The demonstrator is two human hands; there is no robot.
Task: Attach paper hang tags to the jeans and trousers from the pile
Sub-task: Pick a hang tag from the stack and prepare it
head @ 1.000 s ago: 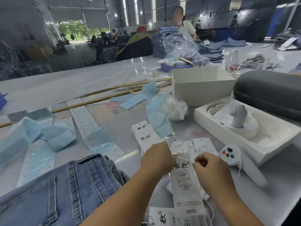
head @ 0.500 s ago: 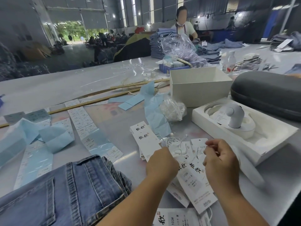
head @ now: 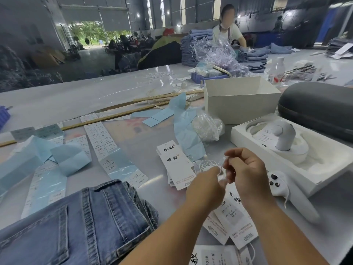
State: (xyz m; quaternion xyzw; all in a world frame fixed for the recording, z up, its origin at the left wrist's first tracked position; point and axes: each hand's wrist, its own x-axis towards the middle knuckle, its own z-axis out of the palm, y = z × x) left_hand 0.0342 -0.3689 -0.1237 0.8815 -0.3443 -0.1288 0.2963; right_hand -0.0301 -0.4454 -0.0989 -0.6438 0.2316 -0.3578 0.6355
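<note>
Since a moment ago you have lifted both hands off the table and brought them together above the loose tags [head: 232,213], which now hang beneath them. Your right hand [head: 246,175] has its fingers curled, pinching a thin white string [head: 221,166]; your left hand [head: 205,186] also looks closed on that string or the tags' top, though its fingertips are hidden from view. The jeans [head: 76,222] lie folded at your lower left, well apart from the hands, with no tag on them yet. A neat stack of tags [head: 175,163] sits just left of your hands. The likely trouble: the string is fine and slippery, so a loose pinch could drop it or let the tags slide off, and the coil of spare strings [head: 205,165] just below may snag.
</note>
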